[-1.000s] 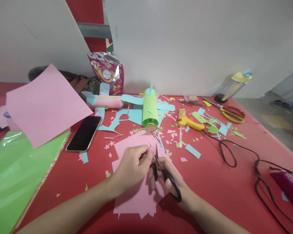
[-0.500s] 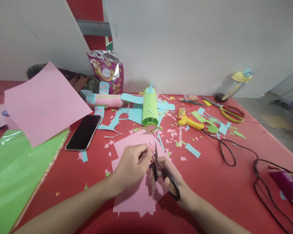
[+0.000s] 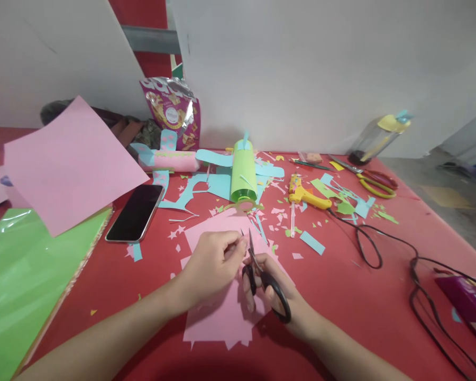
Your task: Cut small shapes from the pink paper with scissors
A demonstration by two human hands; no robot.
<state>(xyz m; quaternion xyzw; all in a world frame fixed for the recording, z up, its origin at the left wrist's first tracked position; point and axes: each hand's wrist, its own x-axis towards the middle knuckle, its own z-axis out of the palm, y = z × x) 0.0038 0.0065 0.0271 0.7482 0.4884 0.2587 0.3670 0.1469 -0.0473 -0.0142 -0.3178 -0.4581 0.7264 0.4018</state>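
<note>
My right hand (image 3: pixel 275 286) has its fingers through the black handles of a pair of scissors (image 3: pixel 276 296). The blades point away from me and stand slightly apart. Just left of them my left hand (image 3: pixel 216 259) is closed in a pinch on a small piece of pink paper, mostly hidden by the fingertips. Beneath both hands lie pink paper sheets (image 3: pixel 218 328) with a jagged near edge. Beyond them sits a green paper tube plane (image 3: pixel 243 172) with light blue wings.
A pink paper plane (image 3: pixel 176 160), snack bag (image 3: pixel 174 114) and phone (image 3: pixel 135 213) are left of centre. Pink paper (image 3: pixel 75 169) overlaps a green pack (image 3: pixel 35 280). Rightward lie a yellow glue gun (image 3: pixel 307 197) with a black cord, larger scissors (image 3: pixel 375 185), and paper scraps (image 3: pixel 312 242).
The scissors have shifted slightly left, their blades still apart. The pink bit at my left fingertips shows less than before. The whole view has moved a little.
</note>
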